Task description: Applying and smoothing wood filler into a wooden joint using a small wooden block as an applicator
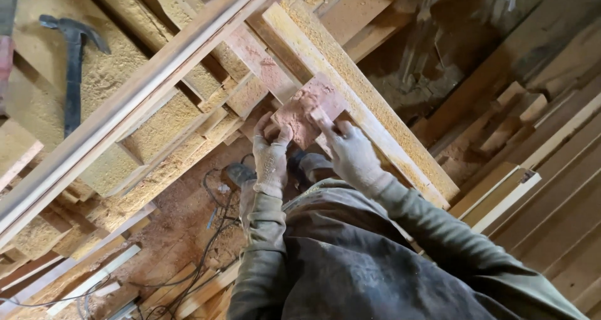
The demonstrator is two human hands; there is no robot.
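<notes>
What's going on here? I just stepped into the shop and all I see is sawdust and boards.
A person in dusty work gloves holds a small reddish wooden block with both hands: the left hand at its lower left corner, the right hand at its lower right edge. The block rests against a long pale plank coated in sawdust. A dark claw hammer lies untouched on the sawdust-covered boards at far left. Cables trail over the floor below.

No packages, labels, signs or screens here.
</notes>
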